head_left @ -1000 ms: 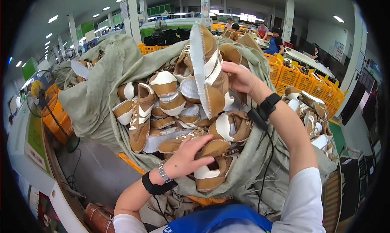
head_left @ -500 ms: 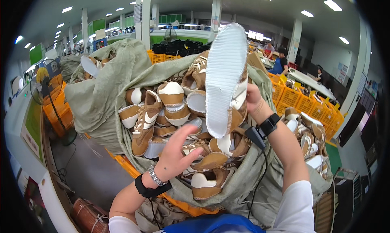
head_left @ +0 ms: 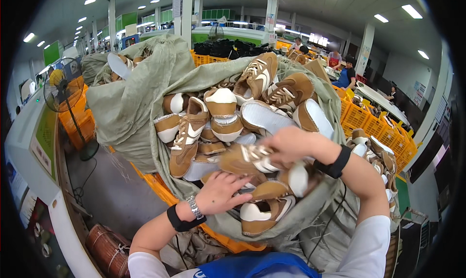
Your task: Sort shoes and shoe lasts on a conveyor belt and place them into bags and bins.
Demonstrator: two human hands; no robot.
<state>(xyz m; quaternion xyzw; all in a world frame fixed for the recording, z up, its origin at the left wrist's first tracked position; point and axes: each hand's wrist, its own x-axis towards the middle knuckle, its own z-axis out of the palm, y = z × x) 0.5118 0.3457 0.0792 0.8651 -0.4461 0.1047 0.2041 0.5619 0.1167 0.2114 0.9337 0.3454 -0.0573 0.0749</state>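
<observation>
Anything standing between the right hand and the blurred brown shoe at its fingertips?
Nothing visible does. The right hand overlaps the blurred brown shoe near its laces, though blur hides the exact contact. The left hand lies lower in the picture, not between them.

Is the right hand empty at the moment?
No, the right hand has its fingers closed on a motion-blurred, laced brown-and-white shoe at the open grey-green sack.

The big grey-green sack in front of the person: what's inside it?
Brown-and-white shoes in a heap, several showing white undersides. The left hand and right hand partly cover some. Whatever lies beneath the top layers is hidden.
</observation>
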